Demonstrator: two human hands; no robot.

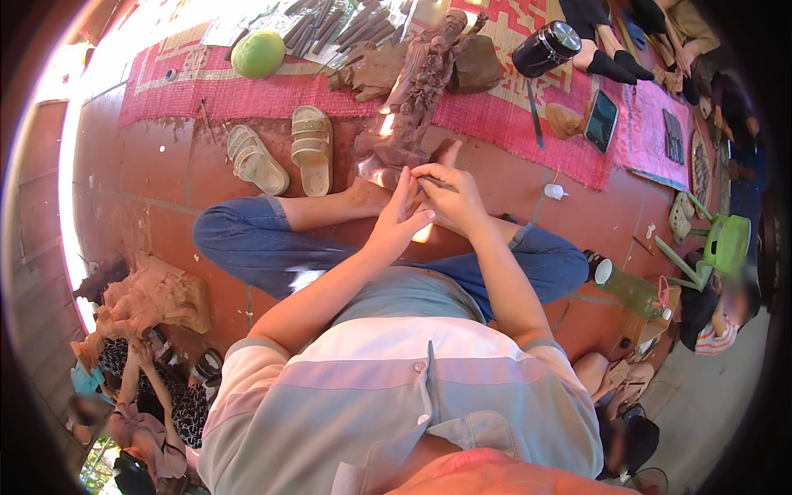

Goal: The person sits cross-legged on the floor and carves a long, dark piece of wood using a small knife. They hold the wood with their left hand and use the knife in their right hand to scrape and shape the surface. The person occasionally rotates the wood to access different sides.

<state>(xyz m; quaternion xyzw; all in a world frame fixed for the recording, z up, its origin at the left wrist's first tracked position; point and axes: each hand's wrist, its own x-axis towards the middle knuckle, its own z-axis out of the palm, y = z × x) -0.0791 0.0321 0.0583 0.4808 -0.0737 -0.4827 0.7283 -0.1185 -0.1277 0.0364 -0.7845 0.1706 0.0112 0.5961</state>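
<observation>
I sit cross-legged on a red tile floor. A tall carved wooden figure [417, 91] lies tilted in front of me, its base resting by my feet. My right hand [452, 198] is closed around a thin carving tool [435, 182] whose tip meets the base of the figure. My left hand [398, 221] has its fingers stretched out and presses against the right hand and the tool. Where the tool touches the wood is partly hidden by my fingers.
A pair of tan sandals [285, 153] lies to the left of the figure. On the red woven mat [198, 87] beyond lie several chisels [342, 29], a green round fruit [257, 54], a black jar [544, 48] and a phone [601, 120]. Other people sit at the right and lower left, one beside a carved wood block [157, 297].
</observation>
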